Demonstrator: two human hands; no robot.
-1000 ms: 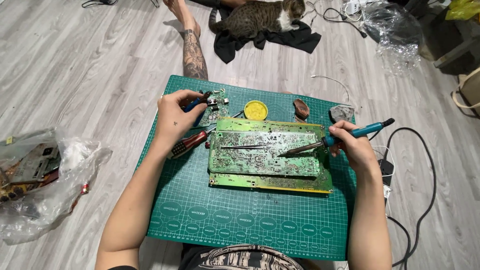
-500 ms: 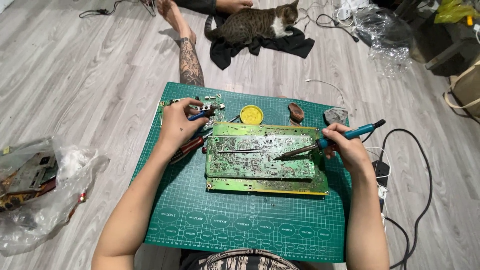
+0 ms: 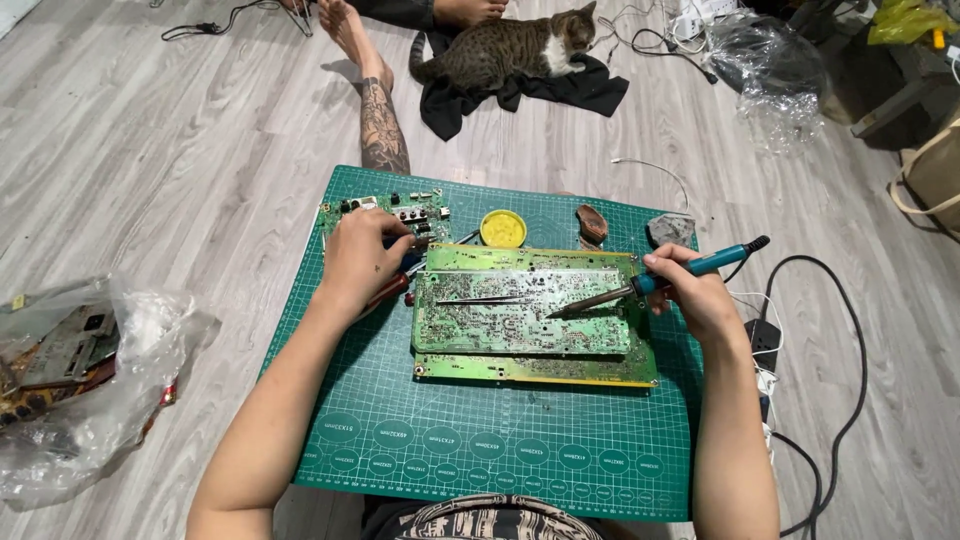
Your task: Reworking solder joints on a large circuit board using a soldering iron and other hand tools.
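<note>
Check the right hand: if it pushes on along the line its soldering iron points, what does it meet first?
Likely the green circuit board: the right hand aims the soldering iron left and down, its tip already at or just above the board.

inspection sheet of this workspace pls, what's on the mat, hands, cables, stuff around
surface: green cutting mat on grey wood floor.
job's things: stacked green circuit boards; soldering iron, tip on the top board.
clutter: small board, yellow tin, plastic bag of parts.
hands: right hand holds the iron; left hand rests at the boards' left edge, over a red-handled tool.
cables: black cable loops at right.
surroundings: cat on black cloth; another person's tattooed leg.
</note>
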